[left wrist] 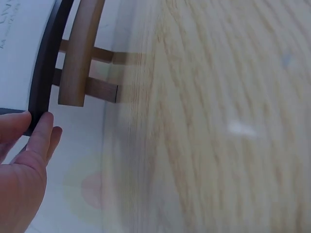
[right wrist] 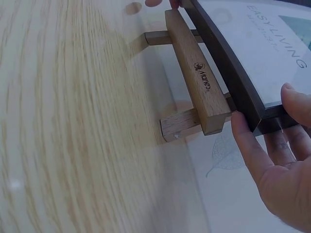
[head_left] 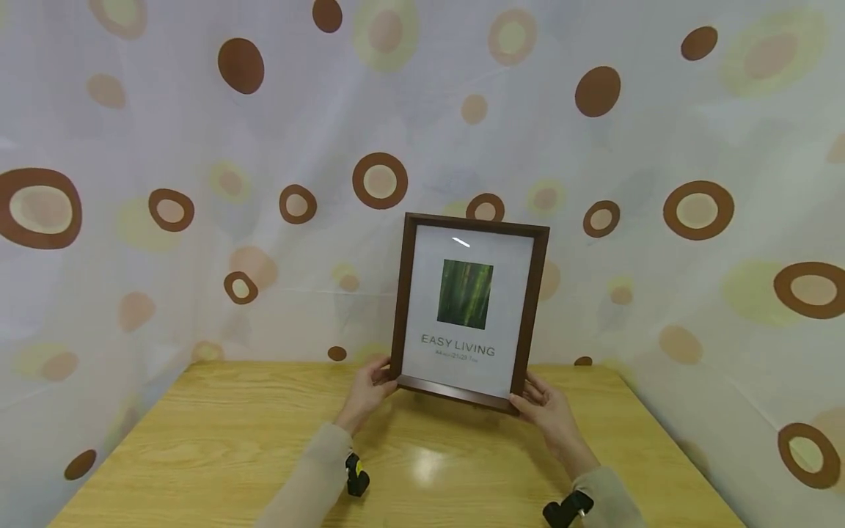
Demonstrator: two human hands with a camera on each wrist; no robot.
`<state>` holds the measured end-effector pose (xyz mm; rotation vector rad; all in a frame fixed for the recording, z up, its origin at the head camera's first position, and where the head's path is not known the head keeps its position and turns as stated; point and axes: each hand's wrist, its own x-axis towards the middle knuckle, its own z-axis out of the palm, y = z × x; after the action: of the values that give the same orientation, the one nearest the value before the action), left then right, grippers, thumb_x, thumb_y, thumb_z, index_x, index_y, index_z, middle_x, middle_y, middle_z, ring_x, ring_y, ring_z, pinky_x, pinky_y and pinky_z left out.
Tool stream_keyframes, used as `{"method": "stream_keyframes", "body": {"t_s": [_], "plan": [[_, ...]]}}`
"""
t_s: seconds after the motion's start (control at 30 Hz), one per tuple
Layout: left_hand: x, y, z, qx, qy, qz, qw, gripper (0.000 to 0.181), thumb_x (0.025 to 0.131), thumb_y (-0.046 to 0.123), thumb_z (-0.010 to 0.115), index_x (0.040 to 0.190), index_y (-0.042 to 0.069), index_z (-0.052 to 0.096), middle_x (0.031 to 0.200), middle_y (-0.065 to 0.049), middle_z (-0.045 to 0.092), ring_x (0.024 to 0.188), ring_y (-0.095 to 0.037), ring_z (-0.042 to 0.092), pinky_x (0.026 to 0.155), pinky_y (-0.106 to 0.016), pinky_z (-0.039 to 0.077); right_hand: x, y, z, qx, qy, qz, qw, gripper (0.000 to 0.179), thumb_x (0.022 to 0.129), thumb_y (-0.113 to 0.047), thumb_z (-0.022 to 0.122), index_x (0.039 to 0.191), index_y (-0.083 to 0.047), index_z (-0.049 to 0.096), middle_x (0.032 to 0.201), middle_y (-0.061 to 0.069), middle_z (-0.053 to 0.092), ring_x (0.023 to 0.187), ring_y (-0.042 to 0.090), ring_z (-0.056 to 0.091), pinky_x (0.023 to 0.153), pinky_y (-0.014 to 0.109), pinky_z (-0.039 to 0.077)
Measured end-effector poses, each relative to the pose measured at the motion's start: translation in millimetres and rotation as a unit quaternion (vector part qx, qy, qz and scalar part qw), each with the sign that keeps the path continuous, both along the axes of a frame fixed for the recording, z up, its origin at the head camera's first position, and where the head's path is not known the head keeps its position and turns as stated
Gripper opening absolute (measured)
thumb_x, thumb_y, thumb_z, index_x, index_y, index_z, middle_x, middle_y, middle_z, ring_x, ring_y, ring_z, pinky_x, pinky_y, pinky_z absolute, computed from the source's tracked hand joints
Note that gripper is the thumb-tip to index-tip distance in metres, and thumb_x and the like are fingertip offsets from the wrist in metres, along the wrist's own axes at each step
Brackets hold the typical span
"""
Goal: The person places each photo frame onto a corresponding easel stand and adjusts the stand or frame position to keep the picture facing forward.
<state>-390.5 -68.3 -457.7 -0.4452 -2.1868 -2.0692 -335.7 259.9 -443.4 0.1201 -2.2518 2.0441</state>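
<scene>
A dark brown picture frame (head_left: 470, 367) stands slightly tilted towards the back of the table, with a green picture and the words "EASY LIVING" behind its front. My left hand (head_left: 365, 394) pinches its lower left corner, thumb on the front and fingers behind. At the lower right corner, my right hand (head_left: 546, 416) holds it the same way. Close behind the frame's lower edge, the right wrist view has a small wooden easel (right wrist: 197, 73) with a crossbar and two feet on the table. Its crossbar (left wrist: 77, 63) also appears in the left wrist view. From the head view the frame hides the easel.
The wooden table (head_left: 251, 440) reaches back to a hanging cloth (head_left: 297, 110) with brown and pale oval prints. More of the same cloth hangs along both sides. Each wrist wears a black camera mount (head_left: 357, 475).
</scene>
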Motion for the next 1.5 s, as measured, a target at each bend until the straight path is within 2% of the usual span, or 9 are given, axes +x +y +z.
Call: {"method": "stream_keyframes", "body": {"t_s": [0.27, 0.4, 0.67, 0.77, 0.93, 1.0, 1.27, 1.4, 1.5], "plan": [[-1.3, 9.2, -6.2, 0.001, -0.007, 0.003, 1.0, 0.055, 0.089, -0.017, 0.051, 0.143, -0.009, 0.041, 0.128, -0.037, 0.054, 0.118, -0.045, 0.056, 0.095, -0.043, 0.054, -0.7, 5, -11.4, -0.015, 0.0, -0.009, 0.9999, 0.072, 0.094, -0.003, 0.063, 0.155, -0.006, 0.025, 0.152, 0.022, 0.038, 0.101, -0.006, 0.06, 0.084, 0.024, 0.056], [-2.9, 13.8, -7.0, 0.009, -0.027, 0.008, 0.9996, 0.057, 0.09, -0.016, 0.05, 0.145, -0.007, 0.04, 0.13, -0.035, 0.052, 0.118, -0.042, 0.056, 0.095, -0.042, 0.055, -0.9, 7, -13.5, -0.021, 0.003, -0.016, 0.9996, 0.071, 0.094, -0.002, 0.063, 0.155, -0.007, 0.027, 0.152, 0.021, 0.039, 0.101, -0.007, 0.06, 0.083, 0.024, 0.056], [-7.5, 17.7, -1.5, 0.048, -0.068, 0.004, 0.9965, 0.056, 0.094, -0.014, 0.046, 0.147, -0.003, 0.036, 0.13, -0.037, 0.049, 0.097, -0.027, 0.061, 0.093, -0.052, 0.054, -4.5, 3, -13.6, -0.014, 0.011, -0.019, 0.9997, 0.069, 0.095, -0.005, 0.063, 0.155, -0.008, 0.028, 0.152, 0.019, 0.04, 0.102, -0.008, 0.059, 0.083, 0.024, 0.057], [-9.0, 16.7, -0.8, 0.044, -0.08, -0.008, 0.9958, 0.056, 0.096, -0.011, 0.046, 0.149, 0.001, 0.033, 0.133, -0.036, 0.046, 0.099, -0.031, 0.061, 0.095, -0.055, 0.052, -5.9, 0, -13.9, -0.008, 0.015, -0.03, 0.9994, 0.066, 0.094, -0.006, 0.063, 0.153, -0.005, 0.031, 0.15, 0.021, 0.042, 0.107, 0.0, 0.06, 0.082, 0.023, 0.057], [-10.0, 12.7, -1.4, 0.037, -0.092, -0.036, 0.9944, 0.055, 0.099, -0.007, 0.044, 0.15, 0.005, 0.027, 0.135, -0.035, 0.041, 0.107, -0.039, 0.056, 0.095, -0.056, 0.05, -5.4, -3, -19.0, 0.025, -0.006, -0.031, 0.9992, 0.061, 0.095, -0.007, 0.063, 0.148, 0.003, 0.036, 0.145, 0.028, 0.045, 0.128, 0.029, 0.051, 0.087, 0.022, 0.055], [-11.0, 11.3, -2.3, 0.041, -0.1, -0.053, 0.9927, 0.055, 0.1, -0.006, 0.042, 0.151, 0.006, 0.024, 0.137, -0.035, 0.037, 0.11, -0.039, 0.054, 0.098, -0.057, 0.049, -4.8, -4, -21.8, 0.036, -0.018, -0.026, 0.9989, 0.059, 0.096, -0.008, 0.061, 0.148, 0.004, 0.035, 0.144, 0.029, 0.045, 0.131, 0.035, 0.047, 0.09, 0.022, 0.055], [-14.2, 11.4, -1.8, 0.061, -0.131, -0.102, 0.9842, 0.056, 0.102, -0.005, 0.037, 0.152, 0.01, 0.017, 0.143, -0.033, 0.027, 0.116, -0.038, 0.047, 0.101, -0.058, 0.046, -6.3, 0, -25.3, 0.036, -0.025, -0.023, 0.9988, 0.056, 0.099, -0.012, 0.058, 0.147, 0.006, 0.035, 0.142, 0.031, 0.046, 0.128, 0.032, 0.05, 0.09, 0.024, 0.055], [-10.8, 9.5, -3.5, 0.046, -0.136, -0.099, 0.9846, 0.058, 0.103, -0.003, 0.04, 0.154, 0.009, 0.016, 0.141, -0.032, 0.028, 0.117, -0.034, 0.046, 0.096, -0.05, 0.052, -6.8, 0, -24.6, 0.031, -0.027, -0.026, 0.9988, 0.054, 0.099, -0.01, 0.057, 0.146, 0.007, 0.036, 0.141, 0.032, 0.047, 0.124, 0.029, 0.053, 0.089, 0.023, 0.055], [-9.3, 7.1, -6.9, 0.029, -0.131, -0.094, 0.9864, 0.053, 0.102, -0.001, 0.042, 0.15, 0.007, 0.022, 0.136, -0.029, 0.033, 0.108, -0.031, 0.05, 0.089, -0.046, 0.055, -7.9, -1, -25.8, 0.023, -0.026, -0.023, 0.9991, 0.053, 0.099, -0.008, 0.058, 0.145, 0.008, 0.037, 0.14, 0.033, 0.047, 0.121, 0.028, 0.055, 0.089, 0.024, 0.055]]}}
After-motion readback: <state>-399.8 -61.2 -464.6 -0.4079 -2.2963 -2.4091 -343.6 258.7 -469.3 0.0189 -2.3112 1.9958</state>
